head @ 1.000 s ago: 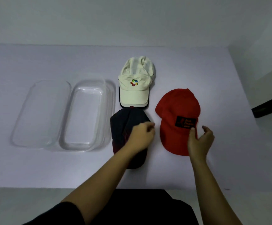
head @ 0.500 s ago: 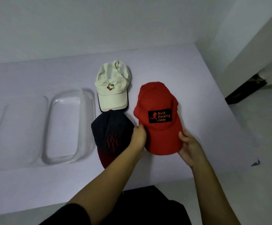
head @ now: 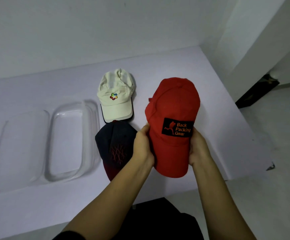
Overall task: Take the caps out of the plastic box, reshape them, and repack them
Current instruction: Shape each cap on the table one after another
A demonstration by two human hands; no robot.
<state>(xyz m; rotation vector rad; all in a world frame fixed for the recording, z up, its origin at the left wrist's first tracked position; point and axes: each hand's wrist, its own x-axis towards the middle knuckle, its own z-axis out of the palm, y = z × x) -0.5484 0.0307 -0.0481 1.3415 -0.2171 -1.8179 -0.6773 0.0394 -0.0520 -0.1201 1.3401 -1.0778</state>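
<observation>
A red cap (head: 172,104) with a black "Back Packing Gear" patch is lifted off the table, brim toward me. My left hand (head: 143,144) grips its left side and my right hand (head: 198,147) grips its right side, at the base of the brim. A dark navy cap (head: 115,146) with a red web pattern lies flat to the left, partly behind my left wrist. A cream cap (head: 115,99) with a coloured logo lies beyond it. The clear plastic box (head: 88,135) sits open and holds nothing, left of the caps.
The box's clear lid (head: 17,149) lies flat at the far left. The white table (head: 218,118) ends close on the right and near me; a wall runs behind. A dark object (head: 256,90) stands on the floor at the right.
Both hands closed on the red cap's sides and raised it off the table toward me. The view swung right and down. The other caps and the box stayed put.
</observation>
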